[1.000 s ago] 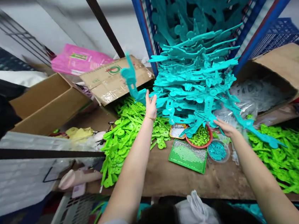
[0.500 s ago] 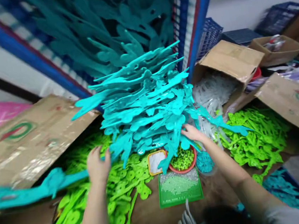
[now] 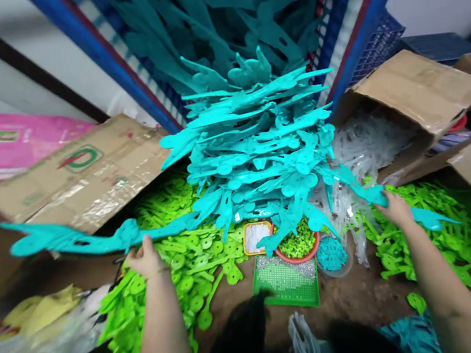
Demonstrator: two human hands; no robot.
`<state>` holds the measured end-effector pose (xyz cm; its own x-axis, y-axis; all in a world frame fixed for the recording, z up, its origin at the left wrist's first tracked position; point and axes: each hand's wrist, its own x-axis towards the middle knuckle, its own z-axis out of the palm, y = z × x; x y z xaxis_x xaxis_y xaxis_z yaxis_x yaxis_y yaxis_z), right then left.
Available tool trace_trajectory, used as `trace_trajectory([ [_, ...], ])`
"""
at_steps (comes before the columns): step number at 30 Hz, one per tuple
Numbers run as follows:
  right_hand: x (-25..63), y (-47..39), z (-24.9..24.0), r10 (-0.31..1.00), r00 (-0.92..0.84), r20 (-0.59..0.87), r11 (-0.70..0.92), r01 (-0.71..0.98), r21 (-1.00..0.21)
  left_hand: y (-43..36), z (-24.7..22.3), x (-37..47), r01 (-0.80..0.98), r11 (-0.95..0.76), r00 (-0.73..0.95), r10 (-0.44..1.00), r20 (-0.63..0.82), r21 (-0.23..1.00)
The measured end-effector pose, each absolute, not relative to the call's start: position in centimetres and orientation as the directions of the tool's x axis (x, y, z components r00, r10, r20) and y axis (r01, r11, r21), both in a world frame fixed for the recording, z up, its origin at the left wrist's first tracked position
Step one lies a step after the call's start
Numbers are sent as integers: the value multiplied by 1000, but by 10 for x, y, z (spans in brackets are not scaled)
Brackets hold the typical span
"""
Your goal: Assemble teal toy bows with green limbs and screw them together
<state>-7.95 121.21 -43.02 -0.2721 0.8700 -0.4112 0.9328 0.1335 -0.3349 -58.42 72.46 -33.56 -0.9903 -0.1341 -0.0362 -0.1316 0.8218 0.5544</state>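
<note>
A tall, loose stack of flat turquoise plastic pieces [image 3: 259, 157] spills from the mouth of a large blue-framed container. At the left, one long turquoise piece [image 3: 86, 240] reaches out from the stack, and my left hand [image 3: 145, 260] is closed on its lower edge near the middle. My right hand [image 3: 397, 210] is wrapped round another long turquoise piece [image 3: 358, 186] at the stack's right side; the tip of a turquoise piece shows beyond my wrist. Some of the fingers on both hands are hidden.
Bright green plastic pieces [image 3: 202, 258] lie heaped left and right. A yellow-rimmed tray [image 3: 246, 241], a red bowl [image 3: 301, 259] of green bits, a tub of turquoise bits [image 3: 331, 253] and a green pegged tray [image 3: 288, 300] stand below the stack. Cardboard boxes [image 3: 423, 86] flank it.
My right hand has moved outward, from the stack's lower right to the long piece at the right. My left hand stays by the left piece, whose outer end now comes into view.
</note>
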Motion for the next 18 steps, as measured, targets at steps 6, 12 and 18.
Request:
trace_trajectory([
  [6,4,1214,-381,911,-283,-301,154,909,-388,725,-326,-587,-232,601,-952,-303,-50,765],
  [12,-65,1183,-294,909,-413,63,379,752,-539,763,-277,-552,95,548,-907,-296,299,831],
  [18,-264,1160,-230,448,-834,322,876,340,-341,883,-189,-543,720,485,-625,141,768,497],
])
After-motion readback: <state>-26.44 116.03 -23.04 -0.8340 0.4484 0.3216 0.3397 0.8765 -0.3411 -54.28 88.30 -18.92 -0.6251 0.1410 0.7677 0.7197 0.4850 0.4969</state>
